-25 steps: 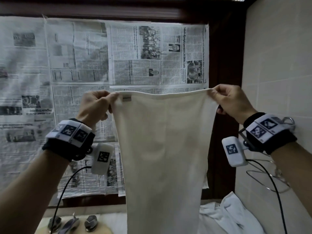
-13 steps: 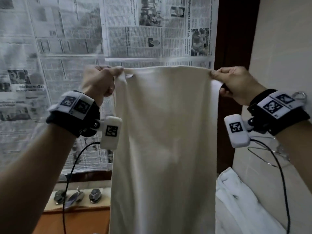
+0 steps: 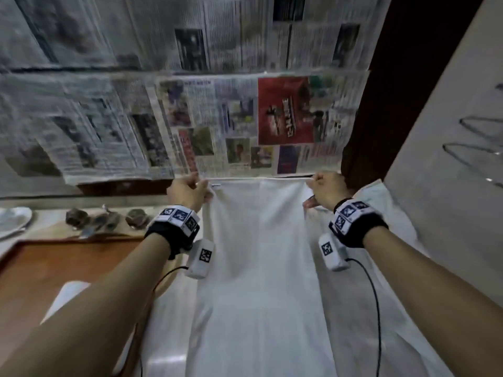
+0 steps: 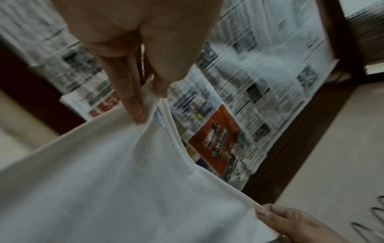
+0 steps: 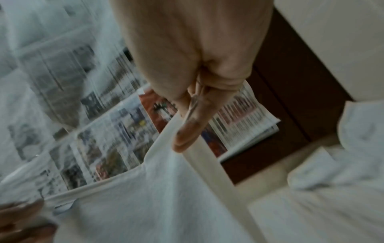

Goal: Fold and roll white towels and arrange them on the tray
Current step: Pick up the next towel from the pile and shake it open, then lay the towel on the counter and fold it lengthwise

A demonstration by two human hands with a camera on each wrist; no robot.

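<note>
Left hand (image 3: 187, 190): I pinch the towel's (image 3: 258, 268) far left corner.
Right hand (image 3: 328, 190): pinches the far right corner.
Towel: long axis runs from my fingers toward me, draping onto the bench (image 3: 168, 308).

Head high — wrists close, overlapping.

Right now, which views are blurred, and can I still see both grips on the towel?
Head view: newspaper wall motion-smeared, both hands sharp. Left wrist view: left hand pinching the towel is clear. Right wrist view: dim and blurred, yet right hand visibly pinches the hem.
</note>
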